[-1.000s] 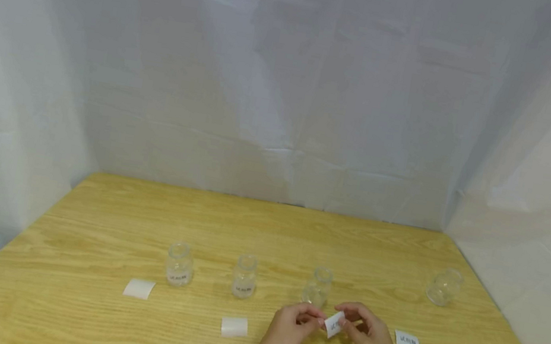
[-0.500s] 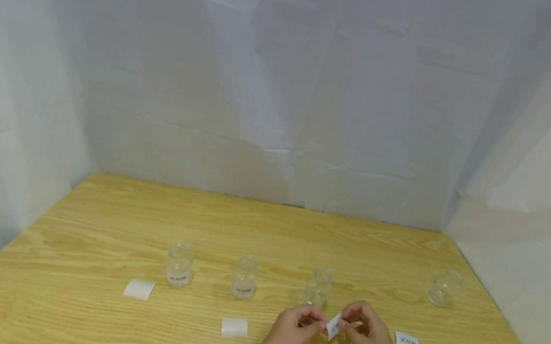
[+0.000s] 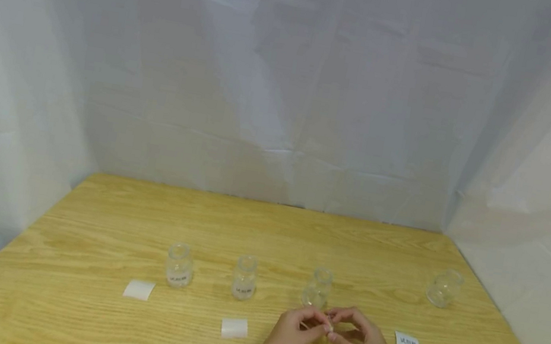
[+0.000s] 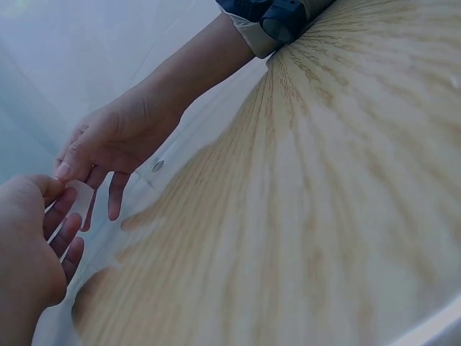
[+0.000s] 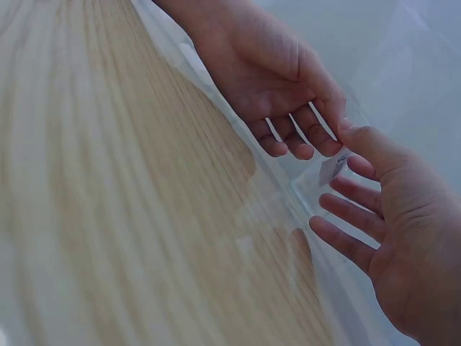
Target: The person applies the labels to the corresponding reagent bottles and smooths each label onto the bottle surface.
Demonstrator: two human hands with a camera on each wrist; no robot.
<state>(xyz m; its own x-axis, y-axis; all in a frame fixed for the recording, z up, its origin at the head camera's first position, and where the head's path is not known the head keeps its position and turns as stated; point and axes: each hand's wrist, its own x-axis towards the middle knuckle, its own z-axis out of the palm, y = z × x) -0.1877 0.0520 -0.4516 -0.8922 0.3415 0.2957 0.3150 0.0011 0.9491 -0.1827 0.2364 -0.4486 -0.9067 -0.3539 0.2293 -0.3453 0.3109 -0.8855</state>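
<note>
Between my hands is a small white paper label [image 5: 333, 168] with dark printing, turned nearly edge-on in the head view. My left hand [image 3: 290, 334] pinches it between thumb and index finger. The thumb and index finger of my right hand [image 3: 362, 342] also pinch it, their tips meeting the left fingertips at its upper corner. In the left wrist view the label [image 4: 82, 198] hangs below those fingertips, the other fingers spread behind it. Just beyond the left hand stands a clear glass jar [image 3: 318, 287], its base partly hidden by the fingers.
Two more glass jars, a left one [image 3: 179, 265] and a middle one [image 3: 245, 277], bear printed labels. Another jar [image 3: 444, 288] is at the far right. A printed label [image 3: 408, 343] lies right of the hands; blank white pieces [image 3: 139, 289] lie on the wooden table [image 3: 69, 314].
The label has turned from showing its printed face to almost hidden between the fingertips. My right hand has shifted slightly left and down, closing up to the left fingertips. The jars have not moved.
</note>
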